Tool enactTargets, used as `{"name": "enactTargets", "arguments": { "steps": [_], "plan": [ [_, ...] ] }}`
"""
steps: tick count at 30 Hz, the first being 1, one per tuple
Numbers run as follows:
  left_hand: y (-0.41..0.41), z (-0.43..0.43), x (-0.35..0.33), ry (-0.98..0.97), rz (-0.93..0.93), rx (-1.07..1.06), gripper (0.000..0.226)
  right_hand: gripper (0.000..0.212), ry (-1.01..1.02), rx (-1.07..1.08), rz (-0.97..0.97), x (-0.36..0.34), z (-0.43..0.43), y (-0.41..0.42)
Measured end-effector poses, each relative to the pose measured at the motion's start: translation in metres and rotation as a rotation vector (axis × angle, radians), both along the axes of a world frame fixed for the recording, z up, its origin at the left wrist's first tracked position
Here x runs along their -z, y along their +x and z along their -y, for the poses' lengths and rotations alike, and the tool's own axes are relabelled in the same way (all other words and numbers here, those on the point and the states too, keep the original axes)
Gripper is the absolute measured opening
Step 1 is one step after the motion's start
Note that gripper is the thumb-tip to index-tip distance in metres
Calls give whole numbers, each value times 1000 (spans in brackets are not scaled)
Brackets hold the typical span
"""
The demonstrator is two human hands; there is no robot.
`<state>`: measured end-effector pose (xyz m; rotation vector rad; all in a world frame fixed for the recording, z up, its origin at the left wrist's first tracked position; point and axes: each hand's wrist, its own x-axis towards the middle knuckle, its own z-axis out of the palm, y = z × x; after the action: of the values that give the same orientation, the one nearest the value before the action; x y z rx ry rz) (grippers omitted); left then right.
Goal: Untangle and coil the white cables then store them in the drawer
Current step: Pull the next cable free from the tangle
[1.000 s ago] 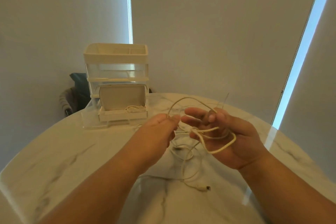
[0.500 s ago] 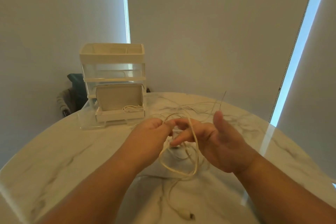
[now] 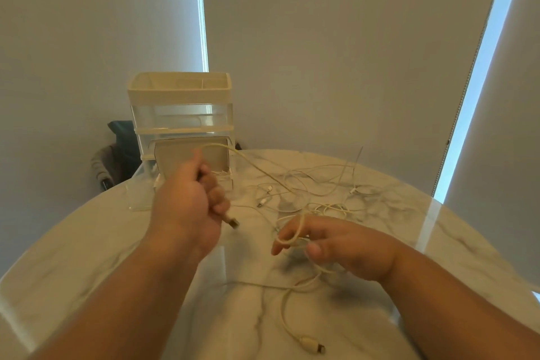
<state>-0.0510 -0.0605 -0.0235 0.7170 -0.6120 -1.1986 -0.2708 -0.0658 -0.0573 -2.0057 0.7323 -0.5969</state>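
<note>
White cables (image 3: 318, 184) lie tangled on the table (image 3: 87, 242); untangling is in hand, coiling not begun.
Head view: left hand (image 3: 190, 207) fists one strand (image 3: 252, 164), its plug (image 3: 233, 223) poking out below; right hand (image 3: 344, 245) has loose, half-spread fingers, a small loop (image 3: 293, 232) hooked over the forefinger. Half a second ago both hands met at centre; now the left has pulled away toward the open drawer (image 3: 137, 193). Next, I judge, the loop must slip off that finger so the strand runs free.
</note>
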Motion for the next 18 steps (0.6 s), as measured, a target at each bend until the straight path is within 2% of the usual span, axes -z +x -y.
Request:
{"name": "enactTargets", "arguments": {
  "steps": [4, 6, 8, 11, 14, 15, 18],
  "plan": [
    [32, 11, -1, 21, -148, -281, 37, 42, -94, 274, -114, 0, 4, -3],
    [39, 15, 3, 56, -149, -304, 37, 24, -117, 406, -120, 2, 8, -4],
    [36, 16, 7, 71, -111, -253, 37, 14, -137, 461, -72, 0, 9, -4],
    [21, 13, 9, 65, -4, -109, 37, 14, -147, 479, 46, -6, 6, -5],
    [11, 9, 9, 73, 97, -4, 36, 12, -165, 606, 116, -6, 13, -11],
    [9, 8, 9, 80, 121, 18, 35, 12, -183, 673, 96, -5, 16, -15],
    [3, 5, 9, 91, 155, 74, 35, 32, -251, 797, -107, -4, 21, -24]
  ]
}}
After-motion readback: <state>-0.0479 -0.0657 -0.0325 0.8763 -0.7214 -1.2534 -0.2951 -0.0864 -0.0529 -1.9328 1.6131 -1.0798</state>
